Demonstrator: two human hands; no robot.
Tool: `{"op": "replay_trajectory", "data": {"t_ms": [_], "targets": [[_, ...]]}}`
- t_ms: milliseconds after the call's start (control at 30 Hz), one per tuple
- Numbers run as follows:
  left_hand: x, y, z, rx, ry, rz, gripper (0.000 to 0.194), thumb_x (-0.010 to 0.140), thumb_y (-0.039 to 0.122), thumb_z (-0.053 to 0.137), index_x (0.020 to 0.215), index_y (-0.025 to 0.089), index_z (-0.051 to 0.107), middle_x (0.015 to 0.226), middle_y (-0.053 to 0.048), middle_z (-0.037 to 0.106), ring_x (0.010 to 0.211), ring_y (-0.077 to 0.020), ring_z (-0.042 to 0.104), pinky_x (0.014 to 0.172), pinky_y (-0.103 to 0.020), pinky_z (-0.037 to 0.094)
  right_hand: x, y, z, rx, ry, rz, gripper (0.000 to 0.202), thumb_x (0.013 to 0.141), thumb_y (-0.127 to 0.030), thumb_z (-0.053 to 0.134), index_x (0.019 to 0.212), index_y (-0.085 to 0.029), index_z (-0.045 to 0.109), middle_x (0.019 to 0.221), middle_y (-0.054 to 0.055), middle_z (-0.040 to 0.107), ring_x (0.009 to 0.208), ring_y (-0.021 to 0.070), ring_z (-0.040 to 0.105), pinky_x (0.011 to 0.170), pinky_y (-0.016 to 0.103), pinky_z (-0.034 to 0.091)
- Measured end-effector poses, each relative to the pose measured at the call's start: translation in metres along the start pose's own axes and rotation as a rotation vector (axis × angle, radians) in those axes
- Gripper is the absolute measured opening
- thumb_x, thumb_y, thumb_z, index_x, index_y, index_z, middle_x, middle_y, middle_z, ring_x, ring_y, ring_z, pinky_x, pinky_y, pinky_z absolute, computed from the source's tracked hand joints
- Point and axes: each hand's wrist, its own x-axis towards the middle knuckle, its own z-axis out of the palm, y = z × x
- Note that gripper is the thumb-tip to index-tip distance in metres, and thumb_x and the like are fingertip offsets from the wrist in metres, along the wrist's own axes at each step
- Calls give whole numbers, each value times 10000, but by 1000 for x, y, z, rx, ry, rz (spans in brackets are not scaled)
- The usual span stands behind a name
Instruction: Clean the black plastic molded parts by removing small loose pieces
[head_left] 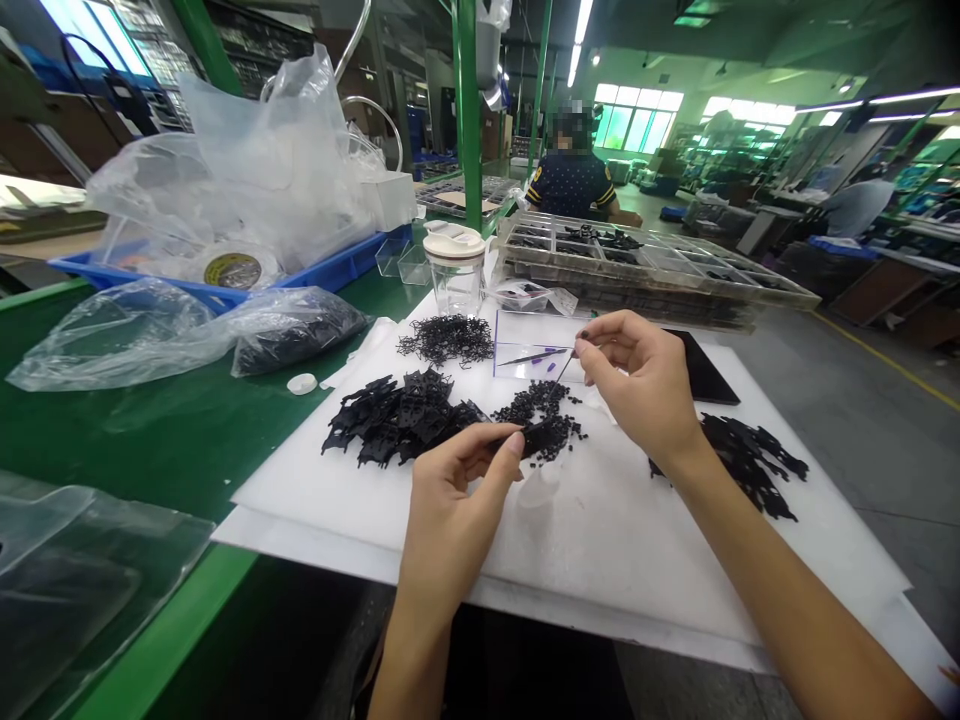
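Observation:
My left hand [461, 490] is closed, pinching a flat black plastic part [546, 437] between thumb and fingers. Just above it, my right hand [637, 375] grips a thin dark pointed tool [564, 368] that slants down toward small black pieces [529, 400] heaped on the white board [585, 540]. The tool's exact kind is too small to make out. To the left lies a pile of flat black parts [397, 415], with thin black bent pieces [446, 340] behind it. More black parts [757, 460] lie right of my right forearm.
A clear shallow tray [504, 368] holds another slim tool [532, 357] and purple bits. Behind are a lidded cup [455, 265] and compartment trays [645, 265]. Plastic bags [247, 170] fill a blue tray [330, 272] at left. A black slab [709, 370] lies right; a person [571, 180] sits farther back.

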Motion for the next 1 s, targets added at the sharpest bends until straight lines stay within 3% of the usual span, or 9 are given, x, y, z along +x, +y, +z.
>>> {"op": "replay_trajectory", "data": {"t_ms": [300,1000], "targets": [[5,-7,-8,27,-101,24,122,910,325,749,922,224,818,669,19,708,637,-113,616,594,-169,499,0,-1,0,-19,-9,-7,53,863,-194,701,883,-158,669,730,-11,659,597,130,608,573,287,515],[4,-8,-9,25,-109,36,125,917,330,748,940,226,814,665,32,711,638,-101,606,599,-160,482,-1,0,1,-10,-13,-15,47,856,-186,699,877,-159,666,738,-7,667,598,133,604,575,293,511]]}}
